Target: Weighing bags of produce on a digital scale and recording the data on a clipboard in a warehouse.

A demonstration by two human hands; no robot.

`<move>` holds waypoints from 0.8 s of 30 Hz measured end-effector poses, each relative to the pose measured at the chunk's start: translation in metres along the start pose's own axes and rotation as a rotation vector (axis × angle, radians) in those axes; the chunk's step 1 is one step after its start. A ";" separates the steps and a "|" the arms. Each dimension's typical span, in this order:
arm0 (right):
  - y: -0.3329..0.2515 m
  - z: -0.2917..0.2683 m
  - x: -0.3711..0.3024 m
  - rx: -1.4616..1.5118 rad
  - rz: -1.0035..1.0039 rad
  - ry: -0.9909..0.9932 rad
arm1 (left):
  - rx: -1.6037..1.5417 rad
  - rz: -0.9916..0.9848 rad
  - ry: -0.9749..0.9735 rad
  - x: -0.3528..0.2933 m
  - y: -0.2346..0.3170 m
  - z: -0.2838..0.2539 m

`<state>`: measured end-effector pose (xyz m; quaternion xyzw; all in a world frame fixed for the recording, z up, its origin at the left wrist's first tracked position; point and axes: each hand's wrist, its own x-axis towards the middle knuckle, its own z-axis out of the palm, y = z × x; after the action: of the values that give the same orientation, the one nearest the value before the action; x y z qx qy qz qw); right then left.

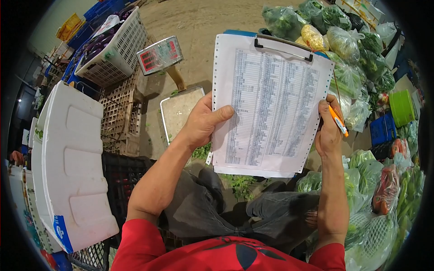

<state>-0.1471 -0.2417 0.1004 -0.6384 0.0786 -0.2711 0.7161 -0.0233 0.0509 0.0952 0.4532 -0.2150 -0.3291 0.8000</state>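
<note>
Clipboard (pixel 309 58) with a metal clip along its top is occupying the upper centre of the frame, slightly tilted, a blue edge showing behind the papers. Printed table sheet (pixel 273 106) is lying uppermost, facing up, its punched margins running down both sides.

Left hand (pixel 205 123): closing around the left edge of clipboard and papers, thumb pressing flat on the sheet. Right hand (pixel 329 131): closing on the right edge, thumb at the margin — also carrying an orange pen (pixel 338 120), tip pointing toward the lower right. Neither grip is showing any gap; the fingers behind the board are hidden.

Surroundings: scale display (pixel 160 55) is standing on a post at upper left, weighing pan (pixel 178 115) lying below it. White plastic crate (pixel 115 54) is holding eggplants (pixel 97 43) — a white foam box (pixel 77 167) is filling the left side. Bagged vegetables (pixel 346 45) are crowding the upper right.
</note>
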 end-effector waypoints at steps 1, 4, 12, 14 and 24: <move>0.001 0.002 0.001 -0.047 -0.044 0.018 | -0.002 -0.001 -0.002 0.000 -0.001 -0.001; -0.014 0.006 0.002 -0.217 -0.114 0.263 | -0.002 -0.002 0.011 -0.001 -0.003 0.001; -0.049 0.043 -0.029 -0.437 -0.446 -0.208 | 0.017 -0.014 0.034 -0.003 -0.007 0.020; -0.046 0.050 -0.022 -0.582 -0.576 -0.194 | 0.010 -0.031 0.020 -0.004 -0.008 0.028; -0.042 0.055 -0.028 -0.573 -0.545 -0.097 | 0.025 -0.038 -0.019 -0.010 -0.008 0.041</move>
<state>-0.1570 -0.1815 0.1435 -0.8217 -0.0551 -0.3881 0.4137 -0.0589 0.0309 0.1076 0.4640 -0.2182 -0.3456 0.7859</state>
